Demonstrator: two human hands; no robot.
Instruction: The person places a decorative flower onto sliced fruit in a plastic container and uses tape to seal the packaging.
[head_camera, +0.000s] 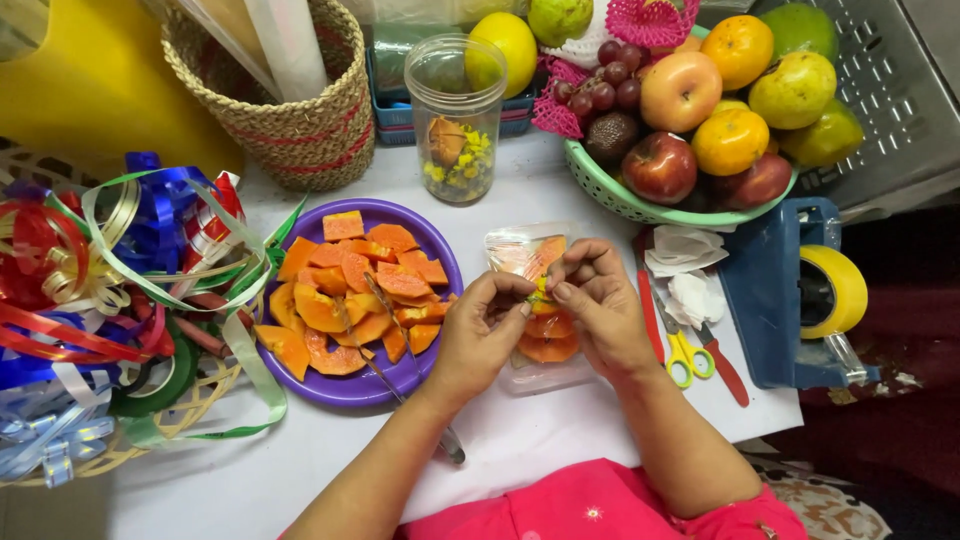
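Both hands meet above a clear plastic pack (530, 300) of papaya slices lying on the white table (300, 470). The left hand (480, 335) and right hand (600, 305) have fingertips closed on a small yellow piece (541, 292) between them. The purple plate (440, 250) of cut papaya sits at 9 o'clock; the green fruit basket (610, 195) at 1 o'clock.

Papaya slices (345, 290): orange, on a purple plate (440, 250). Fruit basket (610, 195): green. Scissors (685, 355) have yellow handles; the bench (540, 430) is white; sleeve (590, 505) pink.
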